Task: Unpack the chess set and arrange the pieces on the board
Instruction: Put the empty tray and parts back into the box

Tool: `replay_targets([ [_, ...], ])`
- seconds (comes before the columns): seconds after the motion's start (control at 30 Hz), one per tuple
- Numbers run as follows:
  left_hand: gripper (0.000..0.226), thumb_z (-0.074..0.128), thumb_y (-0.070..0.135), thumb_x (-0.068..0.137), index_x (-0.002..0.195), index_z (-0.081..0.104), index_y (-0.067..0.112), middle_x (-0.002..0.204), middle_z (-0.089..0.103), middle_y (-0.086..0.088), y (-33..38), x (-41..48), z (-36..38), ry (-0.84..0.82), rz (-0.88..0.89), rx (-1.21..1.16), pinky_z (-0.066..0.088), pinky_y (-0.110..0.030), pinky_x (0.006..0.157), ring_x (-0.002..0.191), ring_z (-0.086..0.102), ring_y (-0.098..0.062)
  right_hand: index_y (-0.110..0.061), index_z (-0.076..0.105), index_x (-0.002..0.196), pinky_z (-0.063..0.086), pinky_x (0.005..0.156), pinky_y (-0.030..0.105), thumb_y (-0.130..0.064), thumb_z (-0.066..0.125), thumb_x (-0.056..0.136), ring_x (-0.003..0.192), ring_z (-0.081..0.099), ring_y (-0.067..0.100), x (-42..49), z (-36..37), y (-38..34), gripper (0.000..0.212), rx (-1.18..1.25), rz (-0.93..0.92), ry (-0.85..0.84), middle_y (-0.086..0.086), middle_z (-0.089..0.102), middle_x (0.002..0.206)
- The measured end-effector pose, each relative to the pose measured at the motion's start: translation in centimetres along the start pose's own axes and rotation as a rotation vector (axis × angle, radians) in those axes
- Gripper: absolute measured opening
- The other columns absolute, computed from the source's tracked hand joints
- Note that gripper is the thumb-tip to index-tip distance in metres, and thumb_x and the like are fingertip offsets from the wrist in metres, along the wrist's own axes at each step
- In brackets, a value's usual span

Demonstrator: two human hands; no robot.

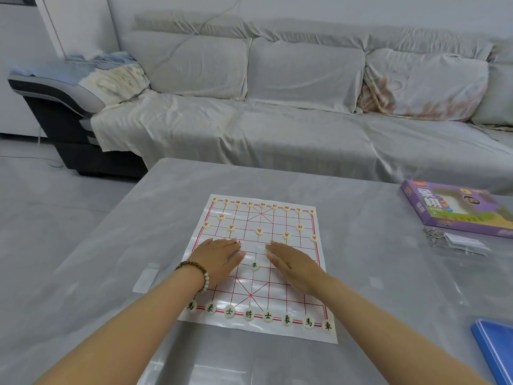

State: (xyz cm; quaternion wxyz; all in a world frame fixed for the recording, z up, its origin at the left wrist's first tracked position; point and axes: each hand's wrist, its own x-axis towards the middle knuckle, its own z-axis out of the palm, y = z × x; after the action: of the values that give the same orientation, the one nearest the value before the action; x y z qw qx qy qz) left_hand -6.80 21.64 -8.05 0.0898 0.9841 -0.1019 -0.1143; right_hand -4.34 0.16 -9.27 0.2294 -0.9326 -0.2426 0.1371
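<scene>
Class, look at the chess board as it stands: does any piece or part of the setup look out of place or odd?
Yes. One black-lettered piece sits alone mid-board between the left hand and right hand, while the other black pieces fill the near row. That half lacks the forward pieces that the red side shows. The board lies slightly askew on the table.

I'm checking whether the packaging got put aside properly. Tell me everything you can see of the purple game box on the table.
The purple cardboard game box lies flat on the grey table, at its far right, apart from the white plastic board sheet. Its lid carries large white Chinese characters, a pale picture panel and a green strip; its right end is cut off by the frame. It looks closed. Neither hand touches it. A metal key ring with a clear tag lies just in front.
</scene>
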Motion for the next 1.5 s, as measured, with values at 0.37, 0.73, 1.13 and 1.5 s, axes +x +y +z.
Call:
replay_targets([
  [0.37,0.045,0.021,0.043,0.099,0.128,0.050,0.024,0.132,0.052,0.005,14.3,0.8,-0.3,0.217,0.222,-0.317,0.035,-0.030,0.102,0.122,0.045,-0.013,-0.035,0.052,0.124,0.026,0.104,0.019,-0.046,0.038,0.091,0.129,0.040,0.005,-15.7,-9.3,10.3,0.037,0.099,0.205,0.365,-0.018,0.044,0.135],
  [0.73,0.048,0.028,0.039,0.099,0.141,0.034,0.017,0.148,0.034,0.001,35.7,1.3,7.0,-0.024,0.417,-0.523,0.022,-0.030,0.110,0.136,0.030,-0.018,-0.012,0.053,0.126,0.029,0.099,0.024,-0.026,0.048,0.095,0.122,0.047,0.020,-32.7,-11.7,20.9,0.034,0.233,0.611,0.714,0.005,0.051,0.130],
  [1.13,0.064,0.042,0.040,0.095,0.147,0.014,0.017,0.156,0.009,0.001,42.2,-1.0,12.3,0.200,0.195,-0.690,0.013,-0.026,0.113,0.140,0.014,-0.016,-0.003,0.042,0.134,0.042,0.089,0.036,-0.029,0.063,0.087,0.112,0.052,0.032,-35.6,-9.2,21.3,0.057,0.635,0.916,0.658,0.013,0.053,0.125],
  [1.5,0.057,0.079,0.048,0.065,0.108,0.063,0.014,0.104,0.065,0.003,34.5,-0.3,8.1,0.102,-0.110,-1.208,0.048,-0.010,0.064,0.082,0.061,-0.005,-0.035,0.060,0.118,0.051,0.084,0.027,-0.031,0.074,0.075,0.101,0.064,0.011,-32.9,-10.4,18.1,0.046,0.971,0.509,0.560,-0.007,0.064,0.117],
])
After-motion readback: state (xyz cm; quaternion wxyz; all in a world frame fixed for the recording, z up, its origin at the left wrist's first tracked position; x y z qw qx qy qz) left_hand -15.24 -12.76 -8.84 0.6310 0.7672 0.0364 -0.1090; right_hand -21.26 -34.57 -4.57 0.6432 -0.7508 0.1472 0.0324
